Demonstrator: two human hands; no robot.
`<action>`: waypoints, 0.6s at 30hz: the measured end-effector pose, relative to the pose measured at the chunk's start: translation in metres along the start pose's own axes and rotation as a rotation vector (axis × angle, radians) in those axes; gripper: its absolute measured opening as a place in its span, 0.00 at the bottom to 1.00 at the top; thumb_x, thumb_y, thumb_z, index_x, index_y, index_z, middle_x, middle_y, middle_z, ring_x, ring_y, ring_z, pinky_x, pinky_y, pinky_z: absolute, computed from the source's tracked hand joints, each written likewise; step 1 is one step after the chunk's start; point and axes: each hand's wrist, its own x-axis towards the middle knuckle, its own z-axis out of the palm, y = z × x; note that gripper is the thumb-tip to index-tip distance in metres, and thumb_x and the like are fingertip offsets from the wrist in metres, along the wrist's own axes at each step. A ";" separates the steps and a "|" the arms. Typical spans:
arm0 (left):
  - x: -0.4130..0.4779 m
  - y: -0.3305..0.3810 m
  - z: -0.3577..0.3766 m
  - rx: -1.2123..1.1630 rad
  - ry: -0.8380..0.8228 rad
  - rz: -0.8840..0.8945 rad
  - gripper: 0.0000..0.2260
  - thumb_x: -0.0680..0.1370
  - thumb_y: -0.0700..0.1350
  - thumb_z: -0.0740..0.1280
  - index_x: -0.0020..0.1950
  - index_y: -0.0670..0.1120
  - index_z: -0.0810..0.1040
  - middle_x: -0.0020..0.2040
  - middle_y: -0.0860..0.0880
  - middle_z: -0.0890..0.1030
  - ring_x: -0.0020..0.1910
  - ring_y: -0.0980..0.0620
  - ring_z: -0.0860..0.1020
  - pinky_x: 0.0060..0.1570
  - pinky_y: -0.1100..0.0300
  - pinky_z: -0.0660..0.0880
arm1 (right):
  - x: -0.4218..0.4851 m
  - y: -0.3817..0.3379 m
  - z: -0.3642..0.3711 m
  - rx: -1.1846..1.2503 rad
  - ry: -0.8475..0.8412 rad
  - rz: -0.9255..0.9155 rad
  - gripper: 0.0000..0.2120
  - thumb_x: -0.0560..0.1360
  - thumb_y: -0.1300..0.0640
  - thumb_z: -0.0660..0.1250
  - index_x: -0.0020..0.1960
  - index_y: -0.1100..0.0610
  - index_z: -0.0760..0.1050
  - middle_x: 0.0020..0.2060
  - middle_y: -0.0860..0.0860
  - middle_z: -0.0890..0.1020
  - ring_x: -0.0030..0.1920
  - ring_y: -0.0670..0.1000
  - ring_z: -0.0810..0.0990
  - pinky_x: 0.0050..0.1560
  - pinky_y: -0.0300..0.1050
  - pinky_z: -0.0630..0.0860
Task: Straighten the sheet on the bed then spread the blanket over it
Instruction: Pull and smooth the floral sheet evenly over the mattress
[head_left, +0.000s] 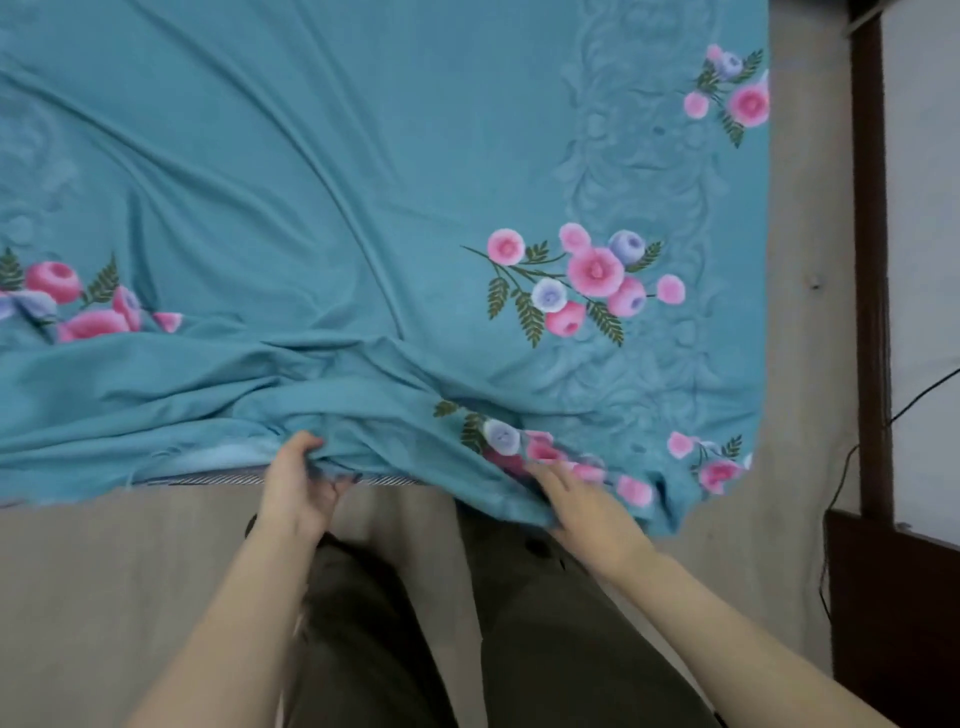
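A teal sheet (322, 171) printed with pink and blue flowers covers the bed. It is creased in long diagonal folds and bunched along the near edge. My left hand (296, 483) grips that bunched edge, fingers curled over the fabric. To its right, my right hand (576, 501) holds the edge where a flower cluster is folded over; its fingertips are tucked into the fold. A striped mattress edge (208, 479) shows under the lifted hem. No blanket is in view.
Beige floor (104, 571) runs along the near side and the right side of the bed. A dark wooden frame (872, 260) and a low dark panel (893, 613) stand at the right, with a black cable (841, 483) hanging beside them. My legs are below.
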 end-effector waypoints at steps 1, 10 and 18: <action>-0.003 0.001 -0.001 -0.107 0.005 0.013 0.12 0.77 0.37 0.57 0.56 0.46 0.77 0.47 0.49 0.84 0.42 0.51 0.83 0.39 0.58 0.81 | -0.002 0.014 0.003 -0.048 0.041 0.092 0.33 0.74 0.53 0.66 0.76 0.48 0.57 0.68 0.50 0.68 0.60 0.56 0.76 0.56 0.52 0.75; -0.025 -0.022 -0.021 -0.508 -0.074 0.196 0.20 0.76 0.46 0.69 0.68 0.47 0.74 0.64 0.49 0.80 0.61 0.53 0.80 0.60 0.59 0.77 | 0.004 0.125 -0.001 -0.162 -0.060 0.323 0.14 0.72 0.41 0.67 0.54 0.45 0.74 0.57 0.49 0.69 0.60 0.55 0.67 0.58 0.52 0.66; -0.045 -0.140 0.023 0.219 0.031 0.048 0.10 0.79 0.48 0.66 0.59 0.50 0.74 0.52 0.54 0.79 0.49 0.58 0.76 0.61 0.56 0.66 | -0.014 0.117 -0.016 0.763 0.299 0.350 0.07 0.75 0.62 0.69 0.41 0.56 0.72 0.33 0.53 0.71 0.37 0.50 0.69 0.41 0.45 0.65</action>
